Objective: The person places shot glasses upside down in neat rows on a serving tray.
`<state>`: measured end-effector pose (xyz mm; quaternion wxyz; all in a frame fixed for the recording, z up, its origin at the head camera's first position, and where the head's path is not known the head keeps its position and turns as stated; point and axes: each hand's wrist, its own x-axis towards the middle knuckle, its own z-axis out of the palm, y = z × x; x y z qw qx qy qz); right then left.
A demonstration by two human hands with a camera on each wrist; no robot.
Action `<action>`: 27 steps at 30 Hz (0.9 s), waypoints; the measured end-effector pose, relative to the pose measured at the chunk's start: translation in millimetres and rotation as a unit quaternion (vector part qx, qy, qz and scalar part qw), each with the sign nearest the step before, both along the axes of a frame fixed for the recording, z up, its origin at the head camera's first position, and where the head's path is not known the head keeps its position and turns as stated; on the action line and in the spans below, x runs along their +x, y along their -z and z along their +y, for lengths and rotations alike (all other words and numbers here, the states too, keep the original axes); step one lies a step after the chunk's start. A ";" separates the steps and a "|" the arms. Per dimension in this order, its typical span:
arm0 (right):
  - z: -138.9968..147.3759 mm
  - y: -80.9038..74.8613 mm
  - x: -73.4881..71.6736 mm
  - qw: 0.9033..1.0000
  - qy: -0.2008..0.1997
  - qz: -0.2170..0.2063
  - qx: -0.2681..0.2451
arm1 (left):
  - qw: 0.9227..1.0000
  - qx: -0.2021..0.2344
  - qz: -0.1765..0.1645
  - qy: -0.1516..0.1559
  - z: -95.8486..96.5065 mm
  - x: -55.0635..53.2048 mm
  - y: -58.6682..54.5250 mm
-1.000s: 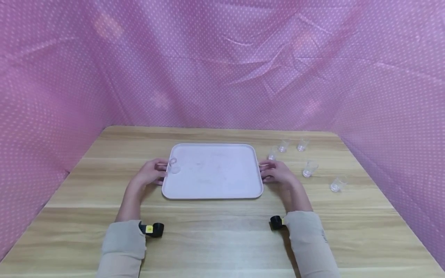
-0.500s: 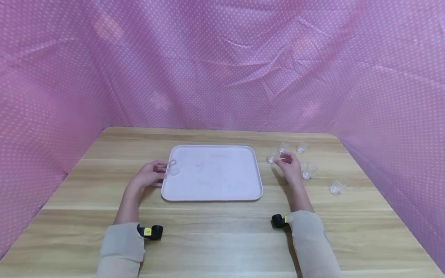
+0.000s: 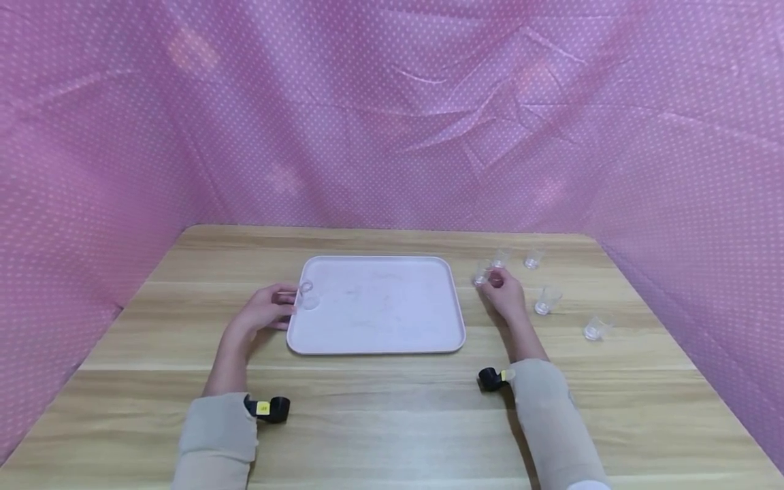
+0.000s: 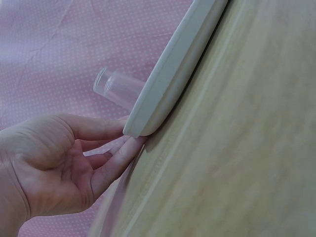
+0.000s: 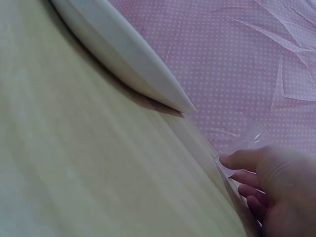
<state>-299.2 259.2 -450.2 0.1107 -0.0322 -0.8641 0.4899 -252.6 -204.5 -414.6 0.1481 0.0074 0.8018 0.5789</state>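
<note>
Left grip (image 3: 263, 307) pinches that white rectangular tray (image 3: 380, 306), guessing to steady it; right grip (image 3: 506, 294) has a small clear round cup (image 3: 480, 273) pinched.

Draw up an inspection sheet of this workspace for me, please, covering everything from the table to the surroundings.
Surface: wood-grain table, with rounded far corners.
Tray: white, lying flat, mid-table.
Glass on the tray: clear, near the left edge; apparently upside down.
Glasses to the right: five, clear, on the table.
Clutter: nothing seen.
Left hand: fingers touching the tray's left edge.
Right hand: seems to pinch the glass nearest the tray.
Cables: nothing seen.
Surroundings: pink dotted curtain behind and on both sides; a black camera at each cuff.
</note>
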 end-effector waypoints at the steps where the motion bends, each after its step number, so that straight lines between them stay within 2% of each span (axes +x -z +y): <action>1: -0.5 -0.2 -0.3 1.000 0.003 0.002 0.009 | 1.000 0.000 -0.003 -0.002 -0.1 0.0 0.0; 7: -2.4 0.5 -2.2 0.999 0.010 0.013 0.046 | 1.000 0.003 -0.012 -0.010 0.2 0.3 0.2; 12: -1.5 -0.1 -0.1 0.998 0.016 0.002 0.053 | 1.000 0.019 -0.005 -0.001 -0.3 -0.3 2.8; 19: -2.3 0.1 2.0 0.996 0.011 0.005 0.083 | 1.000 0.004 -0.007 -0.005 -1.0 -1.7 3.7; 27: -8.9 -4.8 1.5 0.996 0.007 0.025 0.084 | 1.000 0.004 -0.007 -0.004 -2.8 -3.3 1.8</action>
